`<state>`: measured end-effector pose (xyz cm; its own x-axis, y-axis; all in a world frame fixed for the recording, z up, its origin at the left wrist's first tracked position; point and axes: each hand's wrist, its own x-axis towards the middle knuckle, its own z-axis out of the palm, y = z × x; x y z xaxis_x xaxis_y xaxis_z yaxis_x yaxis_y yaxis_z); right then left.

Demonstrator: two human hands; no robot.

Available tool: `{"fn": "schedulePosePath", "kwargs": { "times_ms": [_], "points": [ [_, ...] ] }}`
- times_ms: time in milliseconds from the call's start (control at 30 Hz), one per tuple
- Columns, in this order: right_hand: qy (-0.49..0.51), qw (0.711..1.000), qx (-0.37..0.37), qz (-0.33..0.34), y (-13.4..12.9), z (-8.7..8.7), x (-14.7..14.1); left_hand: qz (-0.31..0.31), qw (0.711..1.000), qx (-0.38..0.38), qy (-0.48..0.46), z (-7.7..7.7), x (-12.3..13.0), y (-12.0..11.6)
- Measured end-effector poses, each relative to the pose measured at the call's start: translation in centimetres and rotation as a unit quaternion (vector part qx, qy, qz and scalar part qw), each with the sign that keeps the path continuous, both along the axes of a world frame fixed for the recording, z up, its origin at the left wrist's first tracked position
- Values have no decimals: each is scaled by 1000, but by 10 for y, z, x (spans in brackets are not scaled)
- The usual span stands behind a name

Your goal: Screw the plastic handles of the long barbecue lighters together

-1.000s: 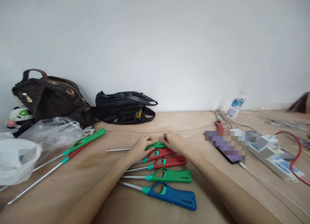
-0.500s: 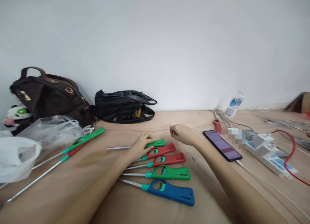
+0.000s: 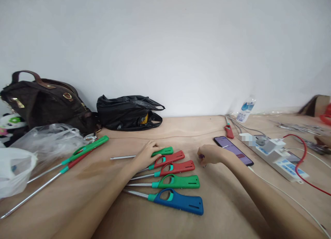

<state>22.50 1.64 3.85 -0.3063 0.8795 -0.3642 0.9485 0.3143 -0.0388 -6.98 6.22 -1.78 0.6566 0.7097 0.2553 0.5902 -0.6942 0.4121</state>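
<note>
Several long-nosed gas lighters lie fanned out on the table, with metal tubes to the left and coloured handles to the right. My left hand (image 3: 147, 155) is closed over the trigger part of the farthest green lighter (image 3: 167, 150), hiding some of it. Closest to my left hand among the others is a red lighter (image 3: 178, 157). Another red lighter (image 3: 186, 167), a green one (image 3: 190, 181) and a blue one (image 3: 187, 202) follow nearer to me. Beyond the handle ends, my right hand (image 3: 211, 154) is curled shut around something small and dark that I cannot make out.
On the left are a green lighter (image 3: 95, 144), a white plastic bag (image 3: 19, 170) and a dark backpack (image 3: 46, 101). A black bag (image 3: 126, 113) lies by the wall. To the right are a phone (image 3: 241, 157), a power strip (image 3: 287, 166), cables and a bottle (image 3: 246, 109).
My right hand has moved right and nearer to me, from beyond the red handle toward the phone, still curled. My left hand stays on the far green lighter. The view has shifted slightly.
</note>
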Motion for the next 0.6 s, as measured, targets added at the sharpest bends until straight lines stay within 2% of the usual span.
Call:
{"fn": "schedulePosePath", "kwargs": {
  "times_ms": [133,200,300,367,467,600],
  "points": [
    [42,996,81,-21,-4,4,6,0,1000,-1,1,2,0,-1],
    [81,985,149,-27,-6,8,7,1,1000,2,0,2,-1,-1],
    [161,937,311,0,-9,10,7,4,1000,1,1,2,-1,-1],
    [192,904,382,2,-12,8,7,6,1000,1,4,2,0,-1],
    [230,907,351,-27,-16,-1,7,6,1000,1,8,2,0,-1],
    [273,918,289,-19,-23,-17,5,4,1000,3,6,2,0,-1]
  ]
}}
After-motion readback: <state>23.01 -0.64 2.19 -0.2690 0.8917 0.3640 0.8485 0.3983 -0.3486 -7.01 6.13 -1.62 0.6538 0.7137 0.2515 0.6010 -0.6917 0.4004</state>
